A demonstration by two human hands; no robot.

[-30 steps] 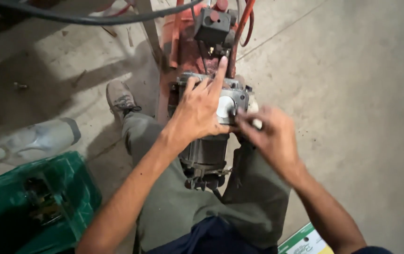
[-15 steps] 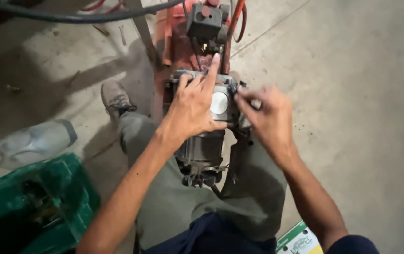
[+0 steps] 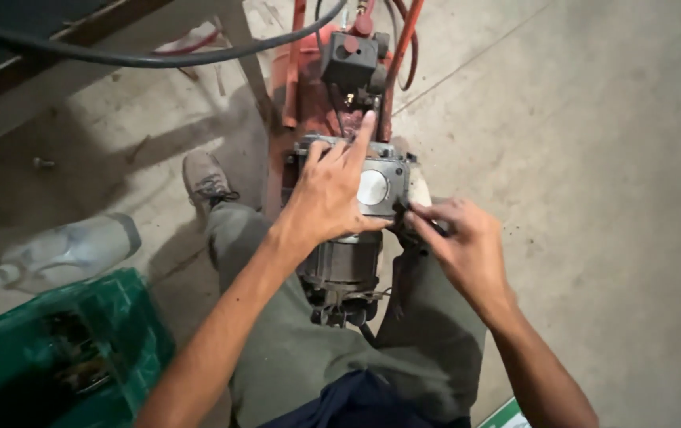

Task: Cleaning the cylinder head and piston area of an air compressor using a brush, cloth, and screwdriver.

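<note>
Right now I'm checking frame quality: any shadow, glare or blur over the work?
Head view: sharp on both hands, left hand flat on the motor; its round metal face glares; deep shadow over the floor at left.

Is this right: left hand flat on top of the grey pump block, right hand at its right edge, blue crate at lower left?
Not quite. The crate is green, not blue, as the head view shows. The rest holds: the left hand lies flat on the grey pump block and the right hand works at its right edge.
</note>
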